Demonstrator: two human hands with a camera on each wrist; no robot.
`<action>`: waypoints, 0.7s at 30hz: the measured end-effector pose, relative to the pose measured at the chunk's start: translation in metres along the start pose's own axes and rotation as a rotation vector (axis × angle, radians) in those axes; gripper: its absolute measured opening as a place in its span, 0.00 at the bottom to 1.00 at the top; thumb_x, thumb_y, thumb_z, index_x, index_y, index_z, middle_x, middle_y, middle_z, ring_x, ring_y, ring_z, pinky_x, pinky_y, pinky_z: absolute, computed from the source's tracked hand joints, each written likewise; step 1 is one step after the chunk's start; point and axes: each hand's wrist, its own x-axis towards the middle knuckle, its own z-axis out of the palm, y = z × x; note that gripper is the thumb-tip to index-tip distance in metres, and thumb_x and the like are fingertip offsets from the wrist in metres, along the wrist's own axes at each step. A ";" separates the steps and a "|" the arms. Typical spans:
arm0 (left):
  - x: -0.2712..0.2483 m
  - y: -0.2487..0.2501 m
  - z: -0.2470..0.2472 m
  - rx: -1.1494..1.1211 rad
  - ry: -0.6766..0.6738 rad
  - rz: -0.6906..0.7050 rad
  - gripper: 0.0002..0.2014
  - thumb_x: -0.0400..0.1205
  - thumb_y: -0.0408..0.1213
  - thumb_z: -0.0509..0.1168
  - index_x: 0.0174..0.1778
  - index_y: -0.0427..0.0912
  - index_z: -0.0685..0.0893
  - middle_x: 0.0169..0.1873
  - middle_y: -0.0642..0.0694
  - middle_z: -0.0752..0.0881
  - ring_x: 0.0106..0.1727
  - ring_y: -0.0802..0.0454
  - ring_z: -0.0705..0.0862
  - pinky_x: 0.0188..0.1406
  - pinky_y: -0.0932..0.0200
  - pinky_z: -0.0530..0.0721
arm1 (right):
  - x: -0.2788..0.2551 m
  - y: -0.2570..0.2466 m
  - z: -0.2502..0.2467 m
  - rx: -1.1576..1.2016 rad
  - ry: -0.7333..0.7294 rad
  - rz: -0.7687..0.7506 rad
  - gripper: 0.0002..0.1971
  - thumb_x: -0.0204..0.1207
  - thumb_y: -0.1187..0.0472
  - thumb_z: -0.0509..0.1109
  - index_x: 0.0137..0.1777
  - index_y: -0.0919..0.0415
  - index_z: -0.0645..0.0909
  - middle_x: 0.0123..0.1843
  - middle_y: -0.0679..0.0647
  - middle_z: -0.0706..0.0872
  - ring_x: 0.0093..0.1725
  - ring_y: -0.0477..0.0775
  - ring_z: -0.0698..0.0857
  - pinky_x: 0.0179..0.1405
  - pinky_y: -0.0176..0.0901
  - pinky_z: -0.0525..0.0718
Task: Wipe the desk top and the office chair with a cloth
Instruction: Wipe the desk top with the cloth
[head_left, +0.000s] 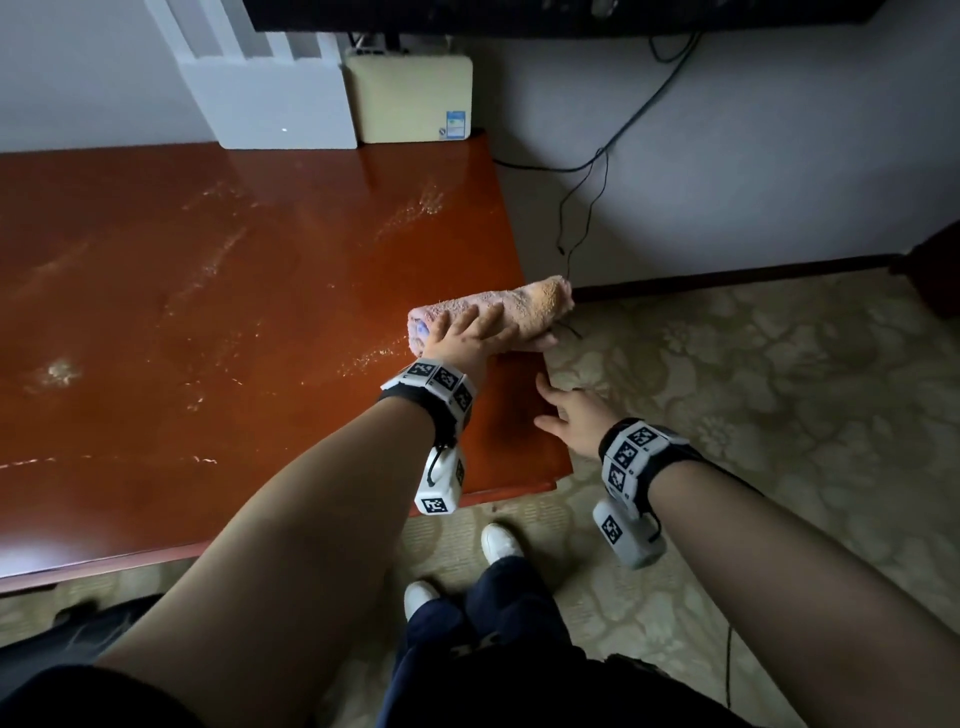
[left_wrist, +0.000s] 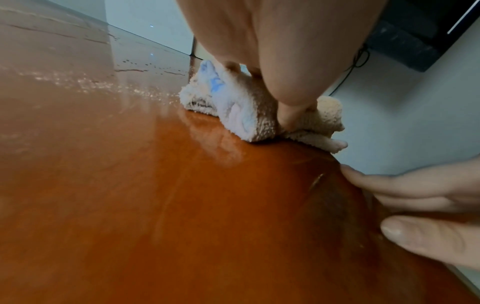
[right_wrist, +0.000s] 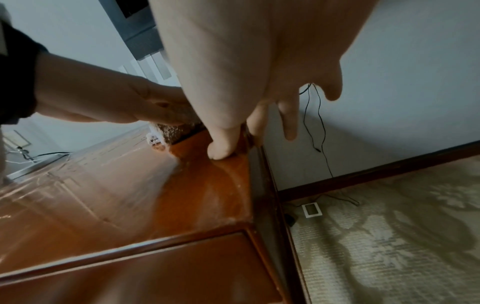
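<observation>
A rolled pink and beige cloth (head_left: 519, 306) (left_wrist: 241, 111) (right_wrist: 179, 128) lies at the right edge of the glossy red-brown desk top (head_left: 208, 312) (left_wrist: 155, 205) (right_wrist: 130, 205), its end overhanging the edge. My left hand (head_left: 478, 330) (left_wrist: 285, 72) (right_wrist: 103, 98) lies on the cloth. Its fingers are spread over the roll and its thumb digs into the near side. My right hand (head_left: 566, 415) (left_wrist: 415, 205) (right_wrist: 246, 123) rests at the same desk edge, nearer to me. Its thumb tip touches the top, and its straight fingers hang beside the edge, holding nothing.
Wet streaks (head_left: 218, 260) cross the desk top. A white box (head_left: 280, 93) and a beige box (head_left: 410, 98) stand at the back against the wall. Black cables (head_left: 587, 197) hang right of the desk. Patterned carpet (head_left: 753, 389) covers the floor. A dark object (head_left: 78, 623) sits lower left.
</observation>
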 end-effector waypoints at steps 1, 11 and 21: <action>0.002 0.000 0.000 0.022 -0.018 -0.001 0.37 0.84 0.34 0.55 0.82 0.64 0.43 0.83 0.55 0.37 0.84 0.48 0.38 0.81 0.42 0.37 | -0.001 0.000 -0.003 -0.050 -0.004 0.004 0.32 0.81 0.41 0.59 0.83 0.43 0.54 0.38 0.40 0.79 0.53 0.50 0.77 0.76 0.69 0.59; 0.034 -0.014 -0.017 0.074 -0.029 -0.040 0.39 0.83 0.34 0.55 0.82 0.63 0.39 0.82 0.56 0.33 0.83 0.48 0.36 0.81 0.43 0.36 | 0.032 0.003 -0.037 -0.184 -0.057 -0.016 0.34 0.76 0.28 0.51 0.80 0.30 0.45 0.82 0.44 0.62 0.81 0.58 0.61 0.76 0.72 0.39; 0.092 -0.039 -0.058 0.030 -0.032 -0.111 0.39 0.82 0.33 0.54 0.82 0.64 0.40 0.82 0.56 0.34 0.83 0.48 0.37 0.82 0.44 0.37 | 0.110 0.006 -0.092 -0.282 -0.089 -0.150 0.36 0.73 0.24 0.47 0.79 0.29 0.41 0.83 0.45 0.62 0.80 0.57 0.64 0.77 0.73 0.39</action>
